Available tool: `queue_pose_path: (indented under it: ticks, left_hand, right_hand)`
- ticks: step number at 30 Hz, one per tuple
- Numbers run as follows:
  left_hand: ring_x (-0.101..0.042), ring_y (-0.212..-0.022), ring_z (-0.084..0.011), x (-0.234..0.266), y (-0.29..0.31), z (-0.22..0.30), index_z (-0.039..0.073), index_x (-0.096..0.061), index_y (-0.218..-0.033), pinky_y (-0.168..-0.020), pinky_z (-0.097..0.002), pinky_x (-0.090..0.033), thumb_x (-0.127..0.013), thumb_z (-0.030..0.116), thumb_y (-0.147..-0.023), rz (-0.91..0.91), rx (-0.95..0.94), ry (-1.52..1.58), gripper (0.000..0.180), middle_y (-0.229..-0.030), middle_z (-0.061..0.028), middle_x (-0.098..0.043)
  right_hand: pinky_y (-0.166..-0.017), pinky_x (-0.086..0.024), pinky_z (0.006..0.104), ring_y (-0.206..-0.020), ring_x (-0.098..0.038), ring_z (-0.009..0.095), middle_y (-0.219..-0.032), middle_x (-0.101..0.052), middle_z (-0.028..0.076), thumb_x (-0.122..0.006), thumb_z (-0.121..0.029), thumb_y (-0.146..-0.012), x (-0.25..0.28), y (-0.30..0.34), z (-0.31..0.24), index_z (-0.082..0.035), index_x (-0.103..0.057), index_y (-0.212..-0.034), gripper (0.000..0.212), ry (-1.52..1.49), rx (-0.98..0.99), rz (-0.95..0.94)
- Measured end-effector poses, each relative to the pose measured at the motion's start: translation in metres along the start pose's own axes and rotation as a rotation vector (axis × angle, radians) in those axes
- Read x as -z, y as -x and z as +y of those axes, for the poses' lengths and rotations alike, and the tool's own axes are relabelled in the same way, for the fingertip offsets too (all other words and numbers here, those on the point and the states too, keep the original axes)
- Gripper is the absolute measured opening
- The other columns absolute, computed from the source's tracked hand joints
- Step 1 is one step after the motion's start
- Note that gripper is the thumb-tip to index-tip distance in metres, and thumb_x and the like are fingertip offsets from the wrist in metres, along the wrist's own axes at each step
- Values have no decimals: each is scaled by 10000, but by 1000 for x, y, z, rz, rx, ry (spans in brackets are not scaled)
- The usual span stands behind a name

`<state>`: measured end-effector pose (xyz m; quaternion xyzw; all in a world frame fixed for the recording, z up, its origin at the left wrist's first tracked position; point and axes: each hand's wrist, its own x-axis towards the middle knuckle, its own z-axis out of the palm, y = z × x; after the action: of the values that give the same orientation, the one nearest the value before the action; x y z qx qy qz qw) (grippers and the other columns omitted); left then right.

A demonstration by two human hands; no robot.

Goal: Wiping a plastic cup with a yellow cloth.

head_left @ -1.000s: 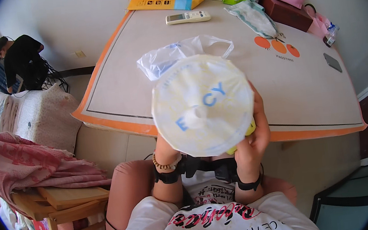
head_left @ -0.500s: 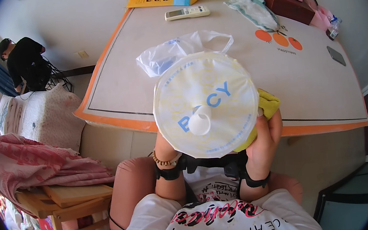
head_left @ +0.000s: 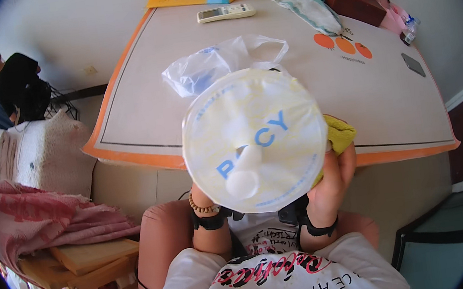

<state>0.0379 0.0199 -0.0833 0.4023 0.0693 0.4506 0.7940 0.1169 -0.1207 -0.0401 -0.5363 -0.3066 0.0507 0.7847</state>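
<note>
A round, film-sealed drink cup (head_left: 272, 99), white with yellow pattern and blue lettering, is held up close in front of me above the table's near edge. A wide white straw (head_left: 243, 182) sticks up out of its top, leaning toward me. At the cup's right edge my right hand (head_left: 331, 181) is closed round a folded yellow-green cloth (head_left: 340, 132), which presses against the cup. Beneath the cup's left side my left hand is hidden. Only its wrist (head_left: 203, 205) shows, with a beaded bracelet and a black strap, so its fingers cannot be seen.
On the table (head_left: 139, 98) lie a crumpled clear plastic bag (head_left: 205, 70), a remote control (head_left: 226, 13), a striped cloth (head_left: 310, 10) and a phone (head_left: 413, 64). Pink and brown boxes stand at the far right. A wooden chair (head_left: 78, 261) is at left; another person (head_left: 19, 84) sits beyond.
The cup has come slightly closer and shifted left. Its straw has tipped further toward me. My right hand still grips the cloth at the cup's side.
</note>
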Motion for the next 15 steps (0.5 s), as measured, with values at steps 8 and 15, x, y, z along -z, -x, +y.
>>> queue_pose_path:
  ticks: [8, 15]
  left_hand:
    - [-495, -992, -208, -1, -9, 1, -30, -350, -1200, -845, -322, -381, -636, 228, -737, 9, -120, -72, 602, -1138, -130, -482]
    - [-495, -989, -207, -5, -10, -7, -30, -348, -1200, -843, -320, -382, -638, 232, -735, -34, -165, -150, 607, -1133, -130, -485]
  right_hand:
    - [-829, -396, 286, -970, -505, 159, -1090, -506, 100, -423, -76, -837, 2, 3, 1, 29, -432, -1123, 306, -52, 19, 19]
    - [-829, -388, 277, -967, -496, 154, -1071, -506, 103, -435, -106, -836, 11, -1, 1, 40, -427, -1121, 321, -16, -3, -1]
